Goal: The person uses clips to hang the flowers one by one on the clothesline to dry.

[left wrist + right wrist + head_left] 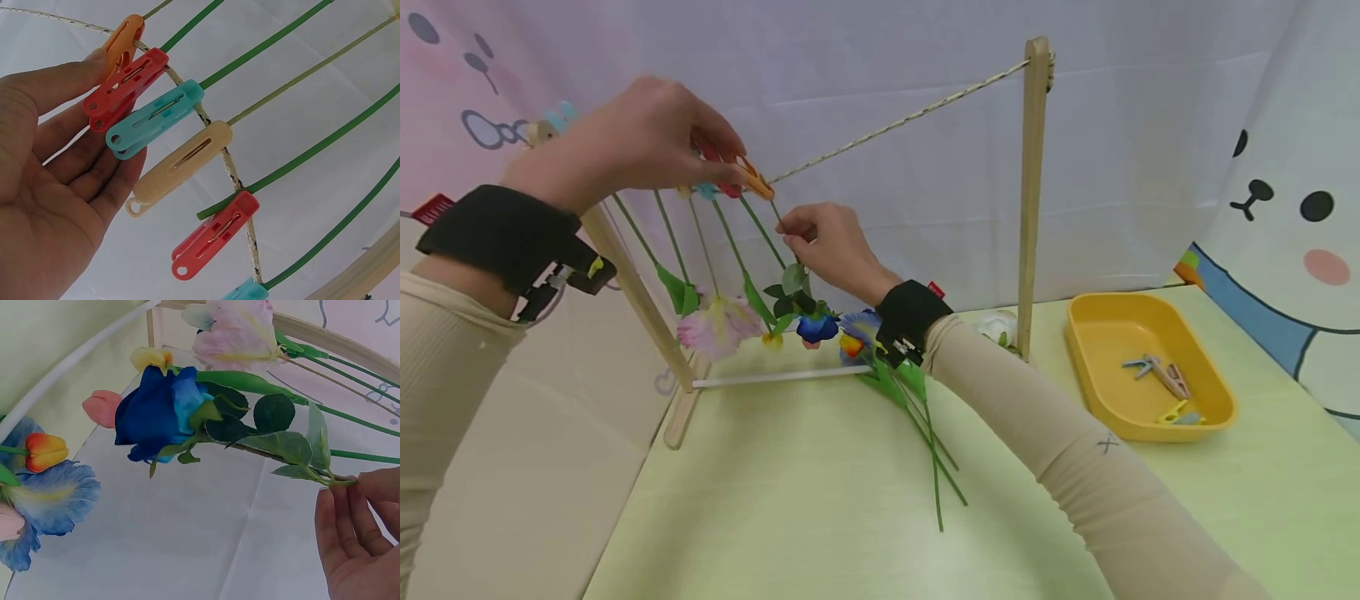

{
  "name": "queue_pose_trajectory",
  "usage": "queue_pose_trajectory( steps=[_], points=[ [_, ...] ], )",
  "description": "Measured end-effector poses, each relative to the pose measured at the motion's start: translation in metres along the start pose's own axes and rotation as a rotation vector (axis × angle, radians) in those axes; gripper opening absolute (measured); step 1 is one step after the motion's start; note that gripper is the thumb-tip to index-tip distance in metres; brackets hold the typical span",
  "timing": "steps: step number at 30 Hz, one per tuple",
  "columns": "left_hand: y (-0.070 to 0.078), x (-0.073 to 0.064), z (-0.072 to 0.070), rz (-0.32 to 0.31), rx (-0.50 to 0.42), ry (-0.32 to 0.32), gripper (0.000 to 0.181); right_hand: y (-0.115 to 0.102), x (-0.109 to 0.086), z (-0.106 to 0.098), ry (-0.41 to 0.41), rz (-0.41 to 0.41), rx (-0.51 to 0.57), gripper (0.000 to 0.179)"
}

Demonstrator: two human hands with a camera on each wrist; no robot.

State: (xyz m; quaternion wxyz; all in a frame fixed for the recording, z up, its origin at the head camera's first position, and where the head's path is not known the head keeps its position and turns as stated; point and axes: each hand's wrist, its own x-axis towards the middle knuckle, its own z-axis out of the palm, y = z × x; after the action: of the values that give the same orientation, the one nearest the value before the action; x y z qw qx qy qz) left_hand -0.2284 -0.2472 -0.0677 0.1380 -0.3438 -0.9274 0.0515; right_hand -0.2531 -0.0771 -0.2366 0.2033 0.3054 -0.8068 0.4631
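Observation:
My left hand (640, 137) pinches an orange clothespin (125, 47) on the patterned rope (895, 127). Its other fingers lie behind the neighbouring red clothespin (128, 84) and teal clothespin (156, 119). Just below, my right hand (833, 242) pinches the stem of a blue rose (159, 415), whose bloom hangs downward with green leaves above it. The stem's upper end meets the orange clothespin's tip; how firmly it is clamped I cannot tell. Several flowers, including a pink one (718, 323), hang upside down from clothespins to the left.
A wooden frame post (1032, 200) holds the rope's right end. Flowers with green stems (936, 467) lie on the table (760, 508) under my right forearm. At the right, a yellow tray (1078, 358) contains several clothespins (1168, 375). A white bar (775, 377) spans the frame low down.

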Motion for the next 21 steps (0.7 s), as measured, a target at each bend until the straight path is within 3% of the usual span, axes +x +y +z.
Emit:
queue_pose_trajectory(
  steps=[7,14,17,21],
  points=[
    [0.001,0.0,0.004,0.003,-0.005,0.009,0.035,0.001,-0.01,-0.008,-0.035,-0.019,-0.059,0.02],
    [0.013,0.002,0.003,-0.045,-0.049,0.024,0.048,0.017,-0.043,-0.038,-0.019,-0.06,-0.092,0.022],
    [0.018,0.0,0.003,-0.029,-0.043,0.081,0.051,0.022,-0.057,-0.055,-0.004,-0.055,-0.107,0.022],
    [0.029,-0.01,0.002,0.022,-0.066,0.264,0.047,0.025,-0.076,-0.08,-0.01,-0.069,-0.143,0.021]
  ],
)
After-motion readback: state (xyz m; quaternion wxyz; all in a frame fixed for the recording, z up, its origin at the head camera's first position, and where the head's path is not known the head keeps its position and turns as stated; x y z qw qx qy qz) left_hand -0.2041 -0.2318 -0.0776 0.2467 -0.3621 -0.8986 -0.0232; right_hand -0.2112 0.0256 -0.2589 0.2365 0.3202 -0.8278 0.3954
